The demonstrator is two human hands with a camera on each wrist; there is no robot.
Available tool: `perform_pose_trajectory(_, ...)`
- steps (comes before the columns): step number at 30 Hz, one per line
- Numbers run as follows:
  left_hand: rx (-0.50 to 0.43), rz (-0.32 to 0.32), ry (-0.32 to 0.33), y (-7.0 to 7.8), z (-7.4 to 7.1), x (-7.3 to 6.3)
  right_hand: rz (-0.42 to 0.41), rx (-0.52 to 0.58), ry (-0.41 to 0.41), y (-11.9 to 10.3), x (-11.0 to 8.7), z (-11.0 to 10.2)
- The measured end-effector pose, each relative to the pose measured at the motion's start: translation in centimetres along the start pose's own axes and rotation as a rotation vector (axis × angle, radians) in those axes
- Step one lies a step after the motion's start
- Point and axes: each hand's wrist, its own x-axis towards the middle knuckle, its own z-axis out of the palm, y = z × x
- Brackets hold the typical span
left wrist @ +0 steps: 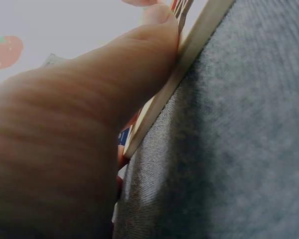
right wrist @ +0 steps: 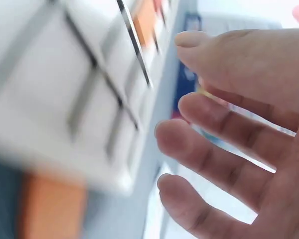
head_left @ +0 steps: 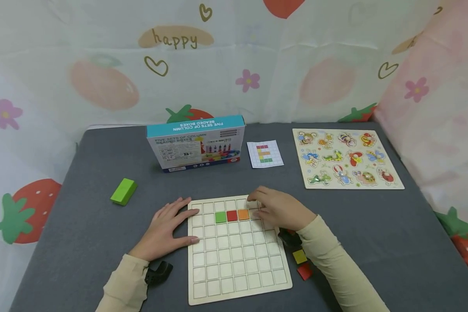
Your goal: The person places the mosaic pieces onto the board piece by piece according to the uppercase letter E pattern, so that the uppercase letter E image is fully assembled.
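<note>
A pale wooden grid board (head_left: 238,264) lies flat in front of me. In its second row from the top sit a green tile (head_left: 220,217), a red tile (head_left: 232,216) and an orange tile (head_left: 243,214), side by side. My left hand (head_left: 164,229) rests with spread fingers at the board's left edge; the left wrist view shows the thumb (left wrist: 134,55) against that edge. Over the upper right corner is my right hand (head_left: 282,209). Its fingers are apart and slightly bent in the right wrist view, with nothing between them.
Right of the board lie a yellow tile (head_left: 299,256) and a loose red tile (head_left: 305,271), partly beside my sleeve. Green blocks (head_left: 124,191) lie at left. Behind stand a box (head_left: 196,145), a pattern card (head_left: 264,154) and an insect puzzle board (head_left: 349,184).
</note>
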Motion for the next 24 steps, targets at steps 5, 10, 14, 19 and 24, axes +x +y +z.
perform_pose_trajectory(5, 0.007, -0.009, -0.016, 0.0, 0.2, 0.1, 0.141, 0.032, 0.028, 2.2, -2.4, -1.9)
perform_pose_trajectory(10, 0.002, -0.008, -0.014, 0.1, 0.1, 0.1, 0.257, 0.037, 0.002, 4.1, -4.8, -2.5)
perform_pose_trajectory(14, 0.001, -0.007, -0.013, 0.2, -0.1, 0.0, 0.301, 0.061, -0.019, 5.0, -6.2, -2.5)
perform_pose_trajectory(19, 0.002, -0.011, -0.013, 0.1, -0.1, 0.0, 0.298, 0.066, -0.038, 5.4, -6.8, -2.1)
perform_pose_trajectory(24, -0.003, -0.008, -0.014, 0.1, 0.0, 0.1, 0.282, 0.032, -0.004, 5.4, -6.8, -1.6)
